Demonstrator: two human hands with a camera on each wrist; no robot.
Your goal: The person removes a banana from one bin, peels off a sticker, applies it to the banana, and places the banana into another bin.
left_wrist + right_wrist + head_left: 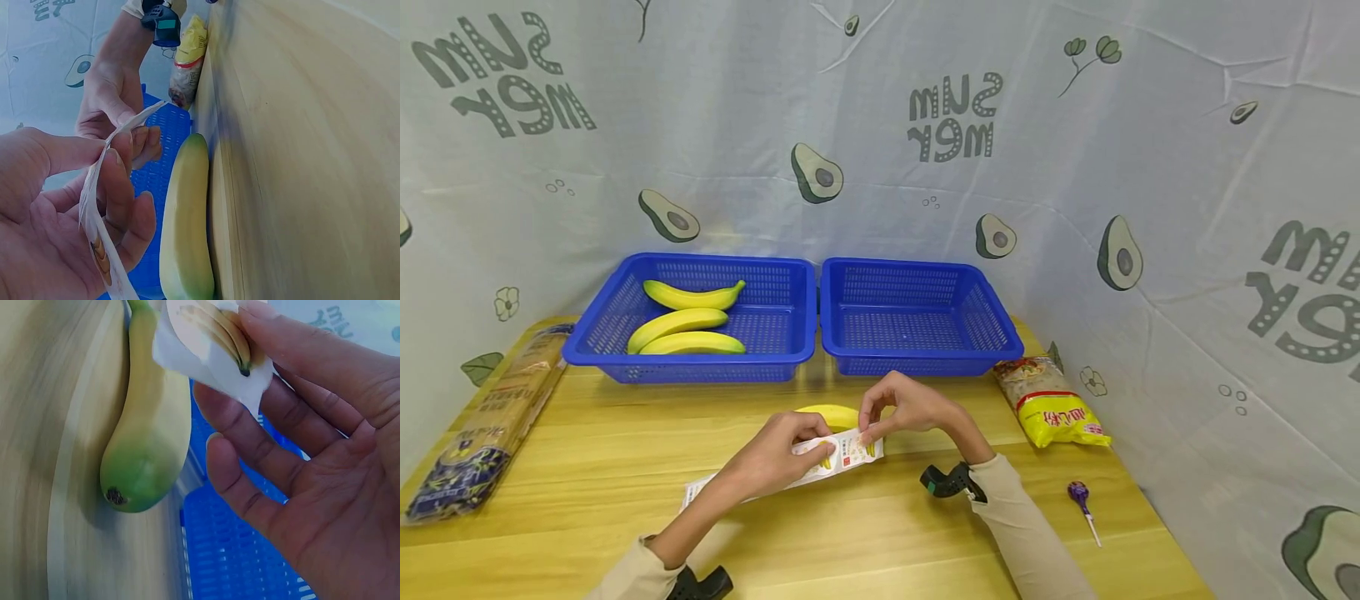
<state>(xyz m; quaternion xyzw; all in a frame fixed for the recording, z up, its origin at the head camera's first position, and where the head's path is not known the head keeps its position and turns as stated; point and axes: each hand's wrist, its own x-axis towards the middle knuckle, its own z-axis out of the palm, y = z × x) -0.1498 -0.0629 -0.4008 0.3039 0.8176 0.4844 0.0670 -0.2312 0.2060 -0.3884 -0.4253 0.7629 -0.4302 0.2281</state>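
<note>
A white strip of banana stickers (847,451) stretches between both hands above the table. My left hand (778,454) pinches it near the middle between thumb and fingers, its tail running back under the left wrist. At the strip's other end, my right hand (906,408) grips the edge with thumb and forefinger. The right wrist view shows a banana picture on that end (215,347). Just behind the strip, a yellow banana (186,225) with green tips lies on the table, partly hidden in the head view by the hands and strip.
Two blue baskets stand at the back; the left basket (775,371) holds three bananas (692,343), while the right basket (925,364) shows a bare bottom. A long noodle pack (490,425) lies at left. At right are a yellow food bag (1054,404) and a purple lollipop (1079,495).
</note>
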